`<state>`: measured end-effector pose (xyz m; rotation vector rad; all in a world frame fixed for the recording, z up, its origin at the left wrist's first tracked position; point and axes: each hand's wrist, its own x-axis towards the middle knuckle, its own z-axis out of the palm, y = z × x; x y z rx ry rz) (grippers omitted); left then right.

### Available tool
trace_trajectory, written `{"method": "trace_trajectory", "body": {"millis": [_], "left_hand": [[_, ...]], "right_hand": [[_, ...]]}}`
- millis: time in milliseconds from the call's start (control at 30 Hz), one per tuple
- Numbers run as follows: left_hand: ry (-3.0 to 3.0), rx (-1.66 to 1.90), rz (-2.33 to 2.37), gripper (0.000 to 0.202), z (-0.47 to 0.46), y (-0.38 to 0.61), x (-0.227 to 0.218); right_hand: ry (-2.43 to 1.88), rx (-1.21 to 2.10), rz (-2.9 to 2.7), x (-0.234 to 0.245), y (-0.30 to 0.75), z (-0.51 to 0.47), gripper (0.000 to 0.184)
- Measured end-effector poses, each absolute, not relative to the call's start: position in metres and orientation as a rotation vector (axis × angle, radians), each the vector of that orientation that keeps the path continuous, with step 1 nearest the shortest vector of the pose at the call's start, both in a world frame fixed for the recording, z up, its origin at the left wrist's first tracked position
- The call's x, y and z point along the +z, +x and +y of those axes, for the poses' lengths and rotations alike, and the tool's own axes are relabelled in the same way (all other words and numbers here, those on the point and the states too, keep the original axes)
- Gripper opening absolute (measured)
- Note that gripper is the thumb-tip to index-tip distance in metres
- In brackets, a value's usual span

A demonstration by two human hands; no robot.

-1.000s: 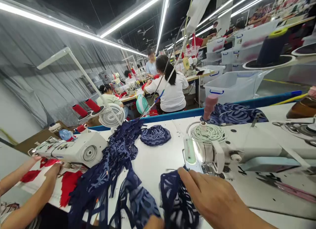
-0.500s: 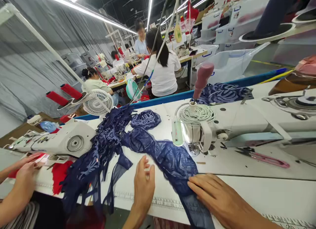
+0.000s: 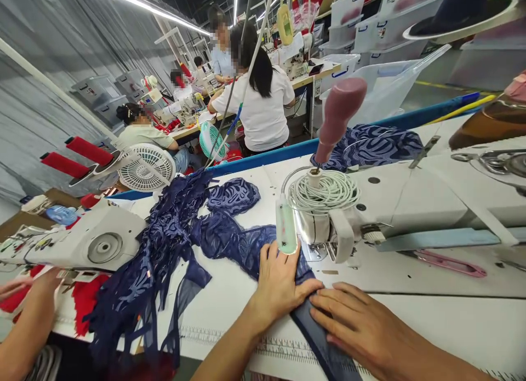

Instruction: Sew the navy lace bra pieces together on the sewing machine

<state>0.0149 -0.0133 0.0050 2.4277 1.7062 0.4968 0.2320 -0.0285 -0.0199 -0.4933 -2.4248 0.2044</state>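
The left hand [image 3: 279, 285] lies flat with its fingers together on the navy lace [image 3: 234, 241], fingertips just short of the foot [image 3: 316, 253] of the machine [image 3: 411, 200]. Pressing down like this seems meant to keep the thin cloth smooth on the worktop [image 3: 431, 320] rather than bunched. The right hand [image 3: 353, 326], just beside it and almost touching its thumb, rests with fingers slightly spread on the lace's plain dark band [image 3: 316, 337], pinning that edge straight. Neither hand pinches anything. From under the left hand the lace trails away leftward into a heap [image 3: 160, 249], within reach. Pink snips [image 3: 444, 262] lie beyond the right hand, likely kept handy. Far left, another person's hand [image 3: 43, 279] is at red cloth [image 3: 84, 301].
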Motion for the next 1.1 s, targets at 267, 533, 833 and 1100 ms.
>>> {"method": "trace_trajectory", "body": {"millis": [267,533,833,1100], "left_hand": [[2.479,0.45,1.429,0.067,0.032,0.014,0.014],[2.8,0.563,1.663,0.02,-0.016,0.03,0.016],[2.915,0.25,1.652,0.033,-0.029,0.027,0.003],[2.778,0.435,1.625,0.043,-0.026,0.023,0.002]], "right_hand": [[-0.443,0.206,-2.419,0.005,0.235,-0.013,0.029],[-0.468,0.202,-2.408,0.001,0.233,-0.018,0.026],[-0.464,0.257,-2.439,0.007,0.236,-0.019,0.027],[-0.897,-0.014,-2.385,-0.014,0.241,0.021,0.036]]}}
